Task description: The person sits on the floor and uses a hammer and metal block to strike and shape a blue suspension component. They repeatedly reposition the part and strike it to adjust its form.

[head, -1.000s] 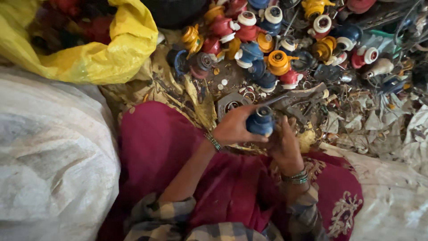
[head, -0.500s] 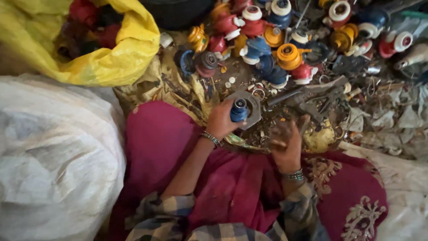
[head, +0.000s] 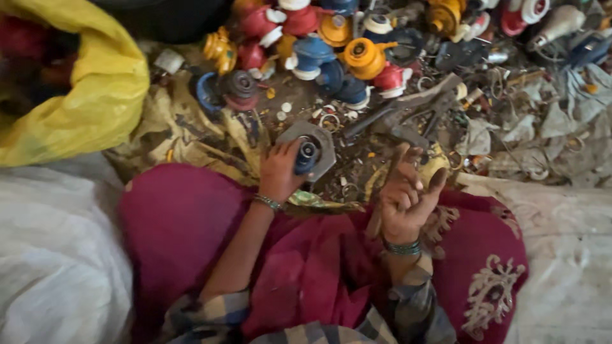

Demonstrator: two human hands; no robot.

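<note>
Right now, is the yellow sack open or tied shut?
Open: the yellow sack gapes at its mouth, showing dark red items inside.
</note>
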